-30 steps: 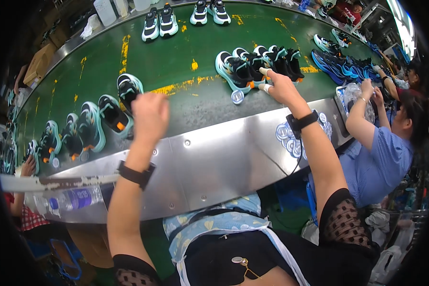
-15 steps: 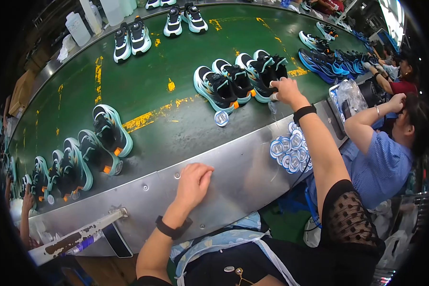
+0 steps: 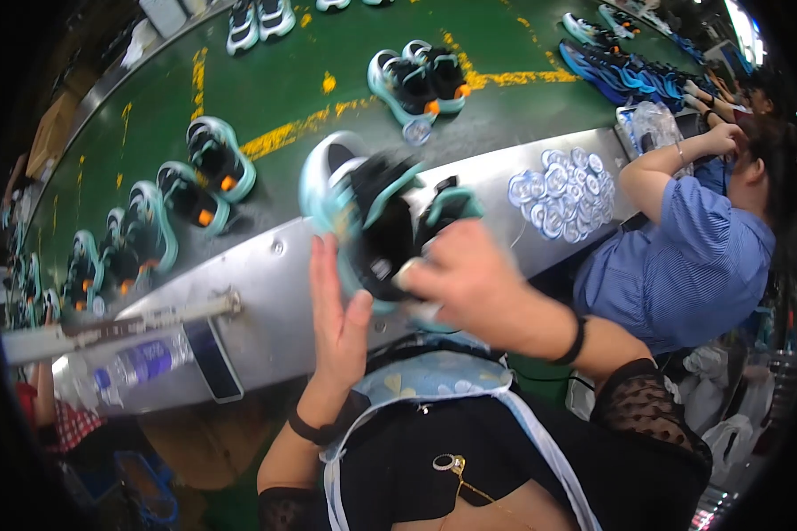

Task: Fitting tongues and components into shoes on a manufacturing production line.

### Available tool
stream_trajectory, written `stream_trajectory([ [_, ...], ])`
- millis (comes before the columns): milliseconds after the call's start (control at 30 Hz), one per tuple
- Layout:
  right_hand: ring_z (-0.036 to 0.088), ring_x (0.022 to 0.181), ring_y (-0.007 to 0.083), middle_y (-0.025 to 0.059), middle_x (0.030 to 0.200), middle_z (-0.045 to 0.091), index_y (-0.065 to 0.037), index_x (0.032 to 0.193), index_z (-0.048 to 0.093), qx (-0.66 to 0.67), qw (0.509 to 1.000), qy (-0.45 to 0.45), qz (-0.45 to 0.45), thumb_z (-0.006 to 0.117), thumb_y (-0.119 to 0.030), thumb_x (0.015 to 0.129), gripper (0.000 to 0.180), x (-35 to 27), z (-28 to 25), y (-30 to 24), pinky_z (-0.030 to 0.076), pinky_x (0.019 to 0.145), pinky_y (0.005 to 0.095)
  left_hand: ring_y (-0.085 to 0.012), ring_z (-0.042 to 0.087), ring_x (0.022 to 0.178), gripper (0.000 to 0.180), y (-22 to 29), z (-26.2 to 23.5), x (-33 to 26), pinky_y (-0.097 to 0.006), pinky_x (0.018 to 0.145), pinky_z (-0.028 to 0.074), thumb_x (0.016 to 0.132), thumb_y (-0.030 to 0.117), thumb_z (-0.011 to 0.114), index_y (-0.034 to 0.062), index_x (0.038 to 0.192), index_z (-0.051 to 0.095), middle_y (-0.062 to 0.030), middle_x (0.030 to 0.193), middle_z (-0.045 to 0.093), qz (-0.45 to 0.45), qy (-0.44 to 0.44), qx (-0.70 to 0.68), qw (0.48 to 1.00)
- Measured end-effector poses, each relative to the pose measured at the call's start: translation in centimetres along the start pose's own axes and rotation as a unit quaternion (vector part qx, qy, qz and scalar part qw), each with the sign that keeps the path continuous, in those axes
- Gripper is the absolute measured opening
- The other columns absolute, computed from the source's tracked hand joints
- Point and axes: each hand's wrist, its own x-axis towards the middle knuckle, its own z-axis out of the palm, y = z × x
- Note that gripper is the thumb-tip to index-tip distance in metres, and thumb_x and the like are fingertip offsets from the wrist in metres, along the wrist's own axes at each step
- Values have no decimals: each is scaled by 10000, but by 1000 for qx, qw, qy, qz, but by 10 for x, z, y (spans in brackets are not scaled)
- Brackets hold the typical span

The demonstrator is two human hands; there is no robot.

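A pair of black-and-mint sneakers is in front of me above the steel ledge, smeared by motion: one sneaker (image 3: 329, 181) on the left, the other sneaker (image 3: 453, 205) partly behind my fingers. My right hand (image 3: 483, 279) grips the pair near the heel openings, its fingertips closed. My left hand (image 3: 338, 323) is upright with stretched fingers beside the left sneaker's sole; whether it presses on it I cannot tell. Another matching pair of sneakers (image 3: 405, 86) with orange tabs stands on the green belt (image 3: 283, 97), a round tag (image 3: 416, 132) at its heels.
Several round tags (image 3: 558, 195) lie heaped on the steel ledge (image 3: 279, 305) to the right. At left are a metal bar (image 3: 133, 326), a phone (image 3: 212, 358) and a bottle (image 3: 146, 363). More sneakers (image 3: 221, 164) line the belt's left. A co-worker (image 3: 682, 257) sits at right.
My right hand has lifted one pair of sneakers off the belt and brought it toward me. My left hand has opened from loosely curled to stretched beside the shoe. The view has shifted.
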Motion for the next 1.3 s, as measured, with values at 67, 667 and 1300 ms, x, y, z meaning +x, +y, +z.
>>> stream_trajectory([
  [67,510,813,317,91,814,481,-123,1019,596,28,999,-10,-37,808,-250,641,452,-17,52,-31,404,782,434,-372,275,1424,596,-27,-2,-21,-431,1159,205,992,236,440,-57,1484,276,-249,1528,290,-57,89,104,989],
  [667,581,912,308,98,920,550,-189,1248,586,137,965,-220,-38,739,-120,716,557,14,52,17,494,734,424,-287,552,891,201,-34,14,-68,-387,803,380,749,-61,516,80,848,619,-71,880,613,76,-146,181,970],
  [1300,608,891,340,116,946,602,-119,1241,590,164,954,-250,-31,703,-11,708,555,-12,39,26,491,735,404,-57,551,581,288,-3,-2,-32,-197,496,388,958,269,610,-9,971,685,-66,729,672,-339,-200,-125,911],
])
